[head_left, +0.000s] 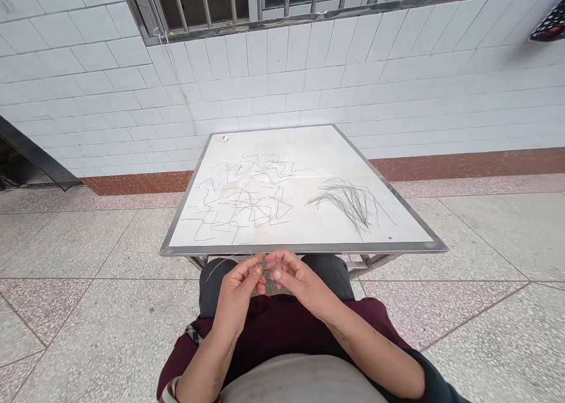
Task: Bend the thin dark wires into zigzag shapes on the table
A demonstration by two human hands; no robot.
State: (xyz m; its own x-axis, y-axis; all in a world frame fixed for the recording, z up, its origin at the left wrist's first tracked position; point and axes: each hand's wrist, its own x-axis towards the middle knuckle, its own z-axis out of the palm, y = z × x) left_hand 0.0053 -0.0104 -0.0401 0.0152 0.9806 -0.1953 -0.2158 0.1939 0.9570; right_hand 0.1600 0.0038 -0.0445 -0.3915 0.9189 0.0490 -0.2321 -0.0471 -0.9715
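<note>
My left hand is closed, thumb against the fingers, pinching a thin bent wire. One end of the wire trails off to the left above my knee, and a short piece sticks up past the fingertips. Close beside it, my right hand has its fingers loosely curved and the thumb apart from them, with nothing visible between. Both hands are over my lap, just in front of the table edge. Many bent, zigzag wires lie spread on the left of the tabletop, and a bundle of straighter dark wires lies on the right.
The white table has a grey metal rim. A small red and white object sits at its far left corner, and a small dark bit near its front right. Behind stands a white tiled wall with a barred window.
</note>
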